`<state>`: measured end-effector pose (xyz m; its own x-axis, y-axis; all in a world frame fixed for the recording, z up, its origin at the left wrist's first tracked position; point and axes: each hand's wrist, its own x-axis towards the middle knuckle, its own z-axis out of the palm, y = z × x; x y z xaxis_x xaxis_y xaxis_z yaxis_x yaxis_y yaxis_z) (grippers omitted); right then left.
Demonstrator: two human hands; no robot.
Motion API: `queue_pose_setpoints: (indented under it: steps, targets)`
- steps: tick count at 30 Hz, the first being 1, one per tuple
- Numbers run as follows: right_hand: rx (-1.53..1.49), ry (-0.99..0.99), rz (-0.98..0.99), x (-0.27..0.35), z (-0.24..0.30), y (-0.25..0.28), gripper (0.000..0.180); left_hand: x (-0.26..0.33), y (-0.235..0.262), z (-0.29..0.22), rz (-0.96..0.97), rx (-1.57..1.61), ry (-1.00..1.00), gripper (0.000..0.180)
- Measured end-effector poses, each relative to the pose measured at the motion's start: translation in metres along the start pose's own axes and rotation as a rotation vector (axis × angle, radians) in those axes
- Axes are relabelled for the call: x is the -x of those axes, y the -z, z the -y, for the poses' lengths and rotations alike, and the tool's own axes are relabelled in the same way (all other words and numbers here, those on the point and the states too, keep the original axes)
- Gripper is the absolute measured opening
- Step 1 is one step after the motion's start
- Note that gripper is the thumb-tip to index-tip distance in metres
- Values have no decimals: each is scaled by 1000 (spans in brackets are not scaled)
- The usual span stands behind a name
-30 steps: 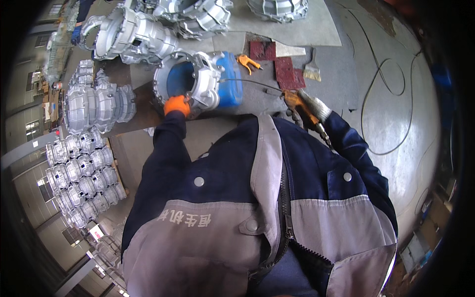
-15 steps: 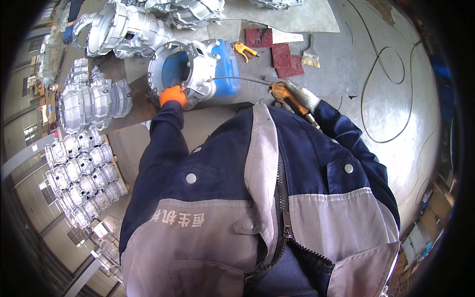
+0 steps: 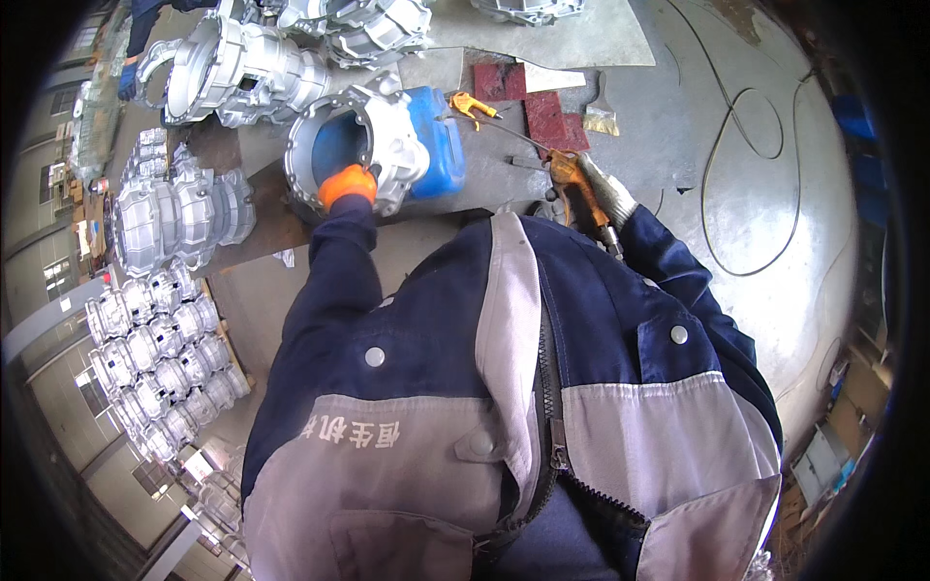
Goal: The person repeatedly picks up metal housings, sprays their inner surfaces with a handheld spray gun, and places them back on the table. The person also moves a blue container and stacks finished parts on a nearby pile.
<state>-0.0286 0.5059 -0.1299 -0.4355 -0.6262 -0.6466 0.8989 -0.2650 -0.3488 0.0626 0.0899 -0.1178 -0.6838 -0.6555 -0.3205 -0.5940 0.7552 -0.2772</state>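
Observation:
My left hand (image 3: 349, 184), in an orange glove, is closed on the near rim of a silver cast-metal housing (image 3: 399, 145). The housing has a wide round opening facing left and rests against a blue plastic jug (image 3: 441, 145). My right hand (image 3: 608, 189), in a pale work glove, grips an orange air tool (image 3: 572, 182) with a long thin metal rod. That rod points up and left, clear of the housing, its end near a yellow blow gun (image 3: 473, 105) on the table. Fingertips of both hands are partly hidden.
Dark red abrasive pads (image 3: 544, 118) and a paintbrush (image 3: 602, 105) lie on the grey metal table (image 3: 639, 145). More silver housings (image 3: 242, 73) stand at the far left, with stacked ones (image 3: 165, 358) below. A thin hose (image 3: 712, 213) loops at right. Another person's sleeve (image 3: 145, 24) shows at upper left.
The tool's rod has come away from the housing and swung up towards the blow gun. My left hand has shifted slightly right along the rim, and the housing has turned a little.

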Motion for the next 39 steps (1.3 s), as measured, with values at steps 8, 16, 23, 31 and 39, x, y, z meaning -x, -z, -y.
queue_pose_setpoints:
  steps: [8, 16, 23, 31, 39]
  targets:
    - [366, 51, -187, 13, -3, -2, 52, -17, -15, 35, -285, 534, -481, 41]
    - [490, 26, -142, 0, -2, 1, 56, 28, -27, 24, -276, 179, -359, 26]
    - [575, -46, -83, 16, 7, -31, 57, 23, -36, 23, -322, 212, -353, 22]
    - [584, -24, -76, -4, -1, -22, 57, 19, -41, 23, -227, 178, -305, 33]
    - [393, -93, 186, 34, 42, -40, 59, 14, 0, -3, -4, 450, -219, 61]
